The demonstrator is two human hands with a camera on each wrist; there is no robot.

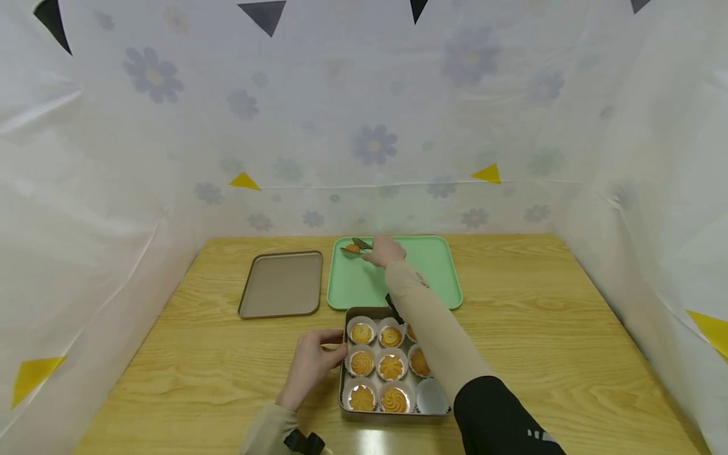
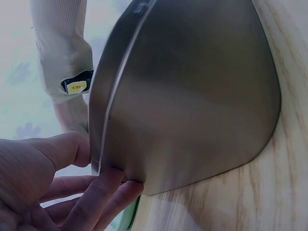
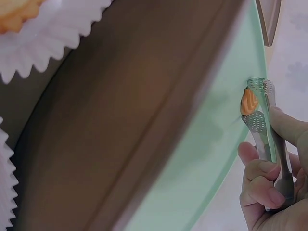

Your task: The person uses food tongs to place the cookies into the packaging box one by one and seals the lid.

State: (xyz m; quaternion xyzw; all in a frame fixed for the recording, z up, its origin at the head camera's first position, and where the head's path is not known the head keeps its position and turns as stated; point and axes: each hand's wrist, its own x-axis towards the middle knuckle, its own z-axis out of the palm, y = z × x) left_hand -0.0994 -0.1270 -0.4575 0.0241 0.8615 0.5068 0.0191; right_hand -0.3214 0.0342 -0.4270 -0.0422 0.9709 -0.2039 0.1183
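Note:
In the head view my right hand (image 1: 388, 251) reaches over the green tray (image 1: 423, 287) and holds small metal tongs (image 1: 361, 243). Their perforated ends stand on either side of a golden piped cookie (image 3: 249, 101), low over the tray; whether both ends touch it I cannot tell. Nearer to me is a deep metal baking tin (image 1: 392, 417) with rows of cookies in white paper cups. My left hand (image 1: 315, 364) grips its left wall, with thumb at the rim and fingertips on the outer side (image 2: 192, 96). My right forearm hides part of the tin's right column.
A flat brown baking tray (image 1: 285, 284) lies left of the green tray on the wooden table (image 1: 546, 328). At the tin's front right corner a paper cup (image 1: 431, 397) shows no cookie. White flowered sheeting (image 1: 372, 114) encloses the table's back and sides.

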